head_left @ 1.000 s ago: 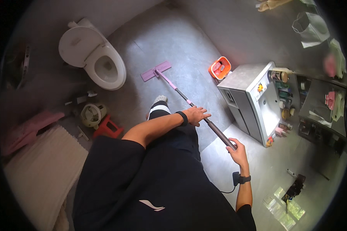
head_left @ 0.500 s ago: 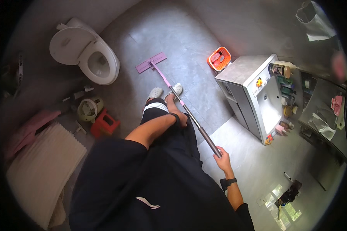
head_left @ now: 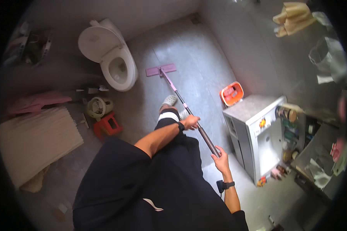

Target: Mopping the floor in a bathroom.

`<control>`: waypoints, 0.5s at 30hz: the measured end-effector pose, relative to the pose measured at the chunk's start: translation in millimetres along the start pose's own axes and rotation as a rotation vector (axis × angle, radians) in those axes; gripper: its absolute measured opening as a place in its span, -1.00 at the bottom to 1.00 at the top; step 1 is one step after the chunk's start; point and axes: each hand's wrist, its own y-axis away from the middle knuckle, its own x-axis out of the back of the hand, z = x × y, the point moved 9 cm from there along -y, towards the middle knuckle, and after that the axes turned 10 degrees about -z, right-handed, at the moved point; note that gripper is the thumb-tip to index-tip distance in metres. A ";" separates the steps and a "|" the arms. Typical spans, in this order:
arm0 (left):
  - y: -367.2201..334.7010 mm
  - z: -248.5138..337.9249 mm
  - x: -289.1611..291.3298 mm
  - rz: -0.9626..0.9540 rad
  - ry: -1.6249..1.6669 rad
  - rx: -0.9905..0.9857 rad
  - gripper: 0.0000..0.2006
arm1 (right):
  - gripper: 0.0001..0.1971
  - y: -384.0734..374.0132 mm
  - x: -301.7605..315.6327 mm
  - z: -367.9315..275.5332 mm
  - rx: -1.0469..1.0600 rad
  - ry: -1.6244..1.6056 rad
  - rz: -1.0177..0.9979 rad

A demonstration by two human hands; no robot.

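Observation:
A flat mop (head_left: 184,104) with a pink head and a grey telescopic handle slants across the grey tile floor (head_left: 196,82). Its pink head lies flat on the floor, to the right of the white toilet (head_left: 121,73). My left hand (head_left: 190,122) is closed round the middle of the handle. At the handle's near end my right hand (head_left: 221,161) grips the dark grey grip section, fingers wrapped round it. Both wrists wear black bands. One pale clog (head_left: 170,101) shows beside the pole, and the other is partly hidden behind my left hand.
An orange basket (head_left: 232,93) sits by the right wall, beside a grey washbasin cabinet (head_left: 239,131) with bottles along its edge. On the left are a red stool (head_left: 108,126), a cream bucket (head_left: 99,107) and a ribbed cream panel (head_left: 38,140). The toilet lid is up.
The view has shifted, so the toilet and cabinet appear further right and lower. My left hand now shows clearly on the pole, farther from my leg. The mop head has turned closer to level.

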 end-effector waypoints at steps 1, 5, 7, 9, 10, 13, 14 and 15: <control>8.7 12.0 -6.3 0.003 0.040 -0.040 -0.75 | -0.47 -8.0 3.1 -15.0 0.017 0.014 0.012; 19.1 45.6 18.6 0.045 -0.059 -0.165 -0.72 | -0.48 -35.2 10.0 -83.7 0.084 0.058 -0.010; 27.4 57.0 38.2 -0.003 -0.064 -0.225 -0.71 | -0.51 -43.1 13.5 -112.0 0.077 0.172 -0.009; 62.1 79.9 81.6 0.060 -0.473 -0.361 -0.69 | -0.53 -60.9 23.8 -124.3 0.131 0.195 -0.019; 89.9 85.4 100.8 0.074 -0.663 -0.412 -0.66 | -0.54 -67.0 32.9 -135.1 0.117 0.216 -0.013; 183.4 70.4 166.3 0.064 -0.922 -0.080 -0.51 | -0.58 -76.3 54.3 -150.7 0.072 0.239 -0.030; 221.3 57.5 185.5 0.079 -0.974 -0.068 -0.48 | -0.60 -77.3 58.8 -160.1 0.058 0.216 -0.043; 256.9 38.4 209.1 0.096 -1.025 -0.057 -0.46 | -0.61 -78.5 61.5 -169.1 0.048 0.195 -0.057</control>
